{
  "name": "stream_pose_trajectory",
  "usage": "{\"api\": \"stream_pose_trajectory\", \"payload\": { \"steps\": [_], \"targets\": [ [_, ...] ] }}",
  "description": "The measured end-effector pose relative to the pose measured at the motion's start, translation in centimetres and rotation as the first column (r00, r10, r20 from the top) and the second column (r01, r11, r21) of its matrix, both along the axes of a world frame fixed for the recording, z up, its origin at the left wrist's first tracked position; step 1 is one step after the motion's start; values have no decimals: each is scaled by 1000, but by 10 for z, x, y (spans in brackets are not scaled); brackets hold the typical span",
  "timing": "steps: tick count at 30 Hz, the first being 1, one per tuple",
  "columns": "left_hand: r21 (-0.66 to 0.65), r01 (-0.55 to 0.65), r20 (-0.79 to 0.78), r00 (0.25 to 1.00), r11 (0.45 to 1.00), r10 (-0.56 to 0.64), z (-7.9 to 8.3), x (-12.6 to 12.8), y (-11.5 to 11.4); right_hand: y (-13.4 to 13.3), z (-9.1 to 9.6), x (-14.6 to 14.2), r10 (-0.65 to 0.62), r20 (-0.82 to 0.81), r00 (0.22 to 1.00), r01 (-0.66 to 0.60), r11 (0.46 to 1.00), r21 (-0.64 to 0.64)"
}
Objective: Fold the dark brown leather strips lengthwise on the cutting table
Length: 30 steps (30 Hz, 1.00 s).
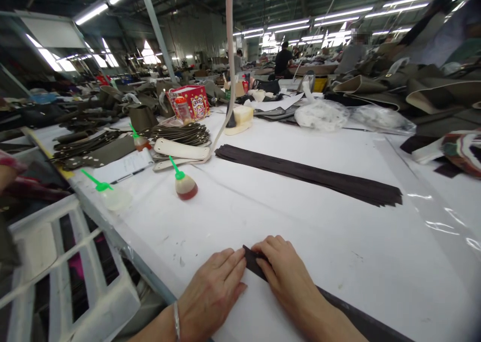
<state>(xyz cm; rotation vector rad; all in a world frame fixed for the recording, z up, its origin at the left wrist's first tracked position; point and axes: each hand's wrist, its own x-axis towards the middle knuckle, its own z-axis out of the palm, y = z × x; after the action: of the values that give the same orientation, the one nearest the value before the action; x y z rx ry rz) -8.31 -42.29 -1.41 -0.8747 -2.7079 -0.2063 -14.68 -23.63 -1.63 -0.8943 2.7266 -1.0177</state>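
A long dark brown strip [361, 313] of leather-like material lies on the white table, running from between my hands to the lower right. My left hand [215, 284] rests flat with its fingers stretched out, their tips touching the left side of the strip's far end. Curled over the opposite edge, my right hand [283, 272] pinches the strip close to that end. Its wrist and forearm hide part of the strip. Farther off lies a stack of similar dark strips [308, 174], apart from both hands.
Squeeze bottles with green spouts, one holding reddish liquid [186, 186] and one pale [112, 196], stand left. A white plastic crate [71, 282] sits beside the table edge. Behind are leather pieces [182, 149], a red bag [195, 100], clear plastic wrap [321, 114] and a hanging hose [230, 56].
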Motion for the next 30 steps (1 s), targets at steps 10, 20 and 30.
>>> {"api": "stream_pose_trajectory", "payload": {
  "steps": [10, 20, 30],
  "targets": [
    [-31, 25, -22, 999, 999, -26, 3, -1, -3, 5, -8, 9, 61, -159, 985, -73, 995, -70],
    [-78, 28, -69, 997, 997, -33, 1, 0, -4, 7, -12, 12, 75, -210, 975, -85, 996, -40],
    [-82, 10, -63, 998, 997, -15, 3, 0, -4, 11, -11, 14, 169, -368, 914, -136, 984, 114]
  ]
}}
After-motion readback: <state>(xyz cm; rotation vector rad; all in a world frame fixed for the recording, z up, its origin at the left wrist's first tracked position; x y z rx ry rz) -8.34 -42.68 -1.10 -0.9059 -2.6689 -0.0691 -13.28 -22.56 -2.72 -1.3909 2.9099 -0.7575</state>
